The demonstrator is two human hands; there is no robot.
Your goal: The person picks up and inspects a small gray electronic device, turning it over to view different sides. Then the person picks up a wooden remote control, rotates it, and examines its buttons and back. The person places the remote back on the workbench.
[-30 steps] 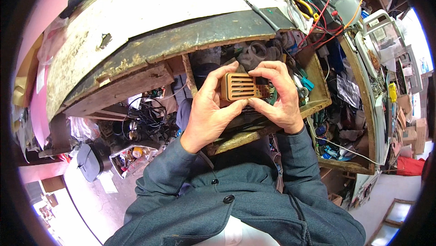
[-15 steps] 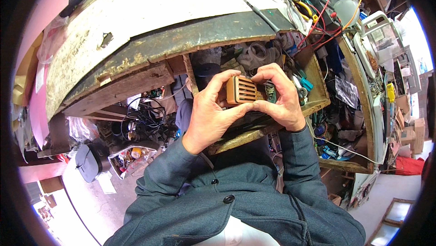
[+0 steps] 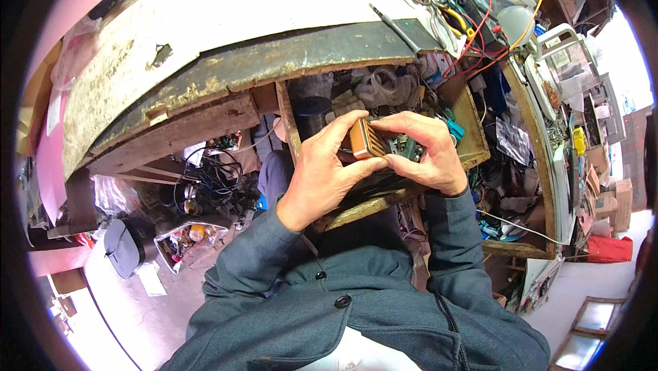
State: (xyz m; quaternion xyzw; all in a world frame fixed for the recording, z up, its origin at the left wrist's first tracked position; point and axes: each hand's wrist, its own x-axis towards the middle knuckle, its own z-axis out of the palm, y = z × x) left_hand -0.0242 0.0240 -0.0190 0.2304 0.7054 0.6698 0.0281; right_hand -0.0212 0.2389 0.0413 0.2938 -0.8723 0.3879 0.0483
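Note:
Above a pulled-out wooden drawer (image 3: 384, 200), I hold a small brown box with a slotted grille (image 3: 363, 141), which looks like a little wooden speaker. My left hand (image 3: 319, 172) is closed on its left side, thumb along the near edge and fingers at the far edge. My right hand (image 3: 439, 155) curves round its right end, with thumb and fingertips at the box. The box is tilted, so its plain left side faces up more and the slots show at a slant. Its underside and part of its right end are hidden.
The drawer holds jumbled parts, a dark spool (image 3: 312, 112) and a teal-handled tool (image 3: 455, 129). Beyond it runs the worn workbench edge (image 3: 301, 56), with a pen-like tool (image 3: 395, 27) and tangled leads (image 3: 473, 35). A bin of scraps (image 3: 192, 242) stands on the floor at left.
The grille box has turned in my hands: its slotted face, earlier facing up, now slants to the right, and its plain side shows. Both hands stay on it.

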